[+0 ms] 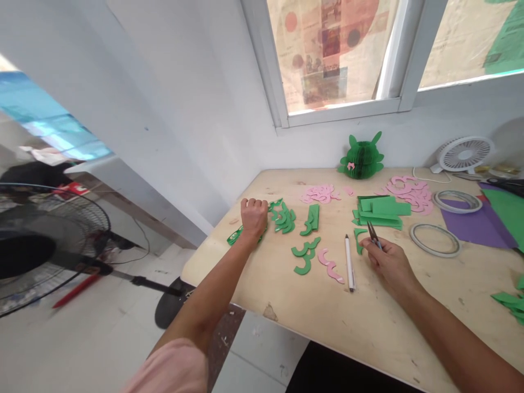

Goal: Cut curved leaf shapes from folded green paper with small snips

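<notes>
My left hand [252,221] is closed in a loose fist at the table's left side, fingers curled down. Under and beside it lies a flat green piece [234,234]; what the fingers hold, if anything, is hidden. A pile of wavy green paper cut-outs [284,219] lies just right of it. My right hand [387,259] grips a small two-pronged tool [372,233] with dark pointed tips. At its fingertips is a green paper piece [359,240]. Left of that hand lie a white pen [349,262], a pink wavy cut-out [331,266] and green wavy cut-outs [305,255].
Stacked green paper strips [382,210], pink cut-outs [320,193] and a green folded-paper figure [363,158] are toward the back. Two tape rolls [435,240], purple paper [466,224] and a small white fan [465,155] are at right. A floor fan [36,251] stands left.
</notes>
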`<state>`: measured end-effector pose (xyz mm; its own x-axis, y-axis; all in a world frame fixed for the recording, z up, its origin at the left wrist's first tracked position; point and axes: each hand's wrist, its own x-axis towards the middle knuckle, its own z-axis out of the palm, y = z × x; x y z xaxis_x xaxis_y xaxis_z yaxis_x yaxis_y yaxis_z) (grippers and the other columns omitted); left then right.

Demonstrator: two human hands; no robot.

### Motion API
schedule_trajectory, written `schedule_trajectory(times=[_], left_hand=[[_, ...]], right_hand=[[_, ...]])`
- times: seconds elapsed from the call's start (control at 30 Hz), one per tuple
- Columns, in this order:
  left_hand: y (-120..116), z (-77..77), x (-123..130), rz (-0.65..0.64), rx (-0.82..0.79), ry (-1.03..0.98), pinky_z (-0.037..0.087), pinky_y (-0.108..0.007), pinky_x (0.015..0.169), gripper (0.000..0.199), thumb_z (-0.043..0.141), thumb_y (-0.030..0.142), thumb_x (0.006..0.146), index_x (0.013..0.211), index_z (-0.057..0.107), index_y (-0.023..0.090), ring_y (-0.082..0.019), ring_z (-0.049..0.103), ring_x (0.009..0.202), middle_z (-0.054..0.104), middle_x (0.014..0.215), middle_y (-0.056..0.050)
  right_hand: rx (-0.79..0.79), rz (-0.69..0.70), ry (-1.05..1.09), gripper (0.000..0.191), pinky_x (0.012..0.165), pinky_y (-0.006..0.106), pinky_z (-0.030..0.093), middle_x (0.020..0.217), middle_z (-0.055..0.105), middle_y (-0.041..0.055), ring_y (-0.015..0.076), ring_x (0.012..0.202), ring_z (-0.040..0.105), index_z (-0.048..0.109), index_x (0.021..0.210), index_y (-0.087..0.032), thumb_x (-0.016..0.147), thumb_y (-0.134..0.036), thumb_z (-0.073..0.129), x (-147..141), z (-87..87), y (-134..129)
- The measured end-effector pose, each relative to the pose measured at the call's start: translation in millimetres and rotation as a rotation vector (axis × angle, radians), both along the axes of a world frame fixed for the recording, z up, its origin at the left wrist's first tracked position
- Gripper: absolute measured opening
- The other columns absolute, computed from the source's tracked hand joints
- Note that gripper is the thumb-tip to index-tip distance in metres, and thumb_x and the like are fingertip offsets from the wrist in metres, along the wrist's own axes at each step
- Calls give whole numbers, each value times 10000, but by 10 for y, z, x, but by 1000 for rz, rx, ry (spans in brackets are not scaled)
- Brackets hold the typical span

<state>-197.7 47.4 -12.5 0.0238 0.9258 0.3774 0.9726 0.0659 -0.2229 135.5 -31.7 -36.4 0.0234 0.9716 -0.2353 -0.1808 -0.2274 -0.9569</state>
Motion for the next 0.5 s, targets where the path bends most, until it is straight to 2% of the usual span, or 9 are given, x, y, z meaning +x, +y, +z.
schedule_trajectory(times=[0.17, 0.27, 0.37, 0.5], left_hand=[[1, 69, -102, 87, 55, -6, 290, -437, 850, 290, 378, 98, 802, 846, 661, 146, -296, 556, 903, 670, 842, -168], [-94, 141, -237, 178, 78, -26, 310, -416, 804, 278, 388, 142, 799, 828, 663, 149, -282, 578, 834, 671, 787, -150], [-323, 167, -400, 269, 70, -64, 323, -392, 788, 267, 407, 208, 797, 839, 667, 167, -262, 598, 789, 676, 753, -119], [-722, 86, -559, 351, 37, -98, 334, -373, 821, 262, 426, 256, 794, 844, 669, 174, -255, 617, 828, 691, 796, -113]], right_hand=[[3, -4, 1, 334, 389, 226, 110, 441, 278, -96, 52, 407, 185, 583, 714, -150, 648, -448, 720, 11, 12, -5], [11, -5, 0, 332, 384, 227, 113, 445, 289, -93, 54, 403, 193, 588, 723, -150, 642, -442, 724, 21, 7, -5], [17, -3, -1, 328, 382, 226, 117, 439, 291, -93, 55, 398, 197, 591, 726, -153, 643, -442, 721, 20, 8, -3], [21, -10, -20, 327, 382, 227, 120, 434, 290, -93, 58, 398, 199, 598, 729, -151, 637, -440, 721, 10, 17, -4]])
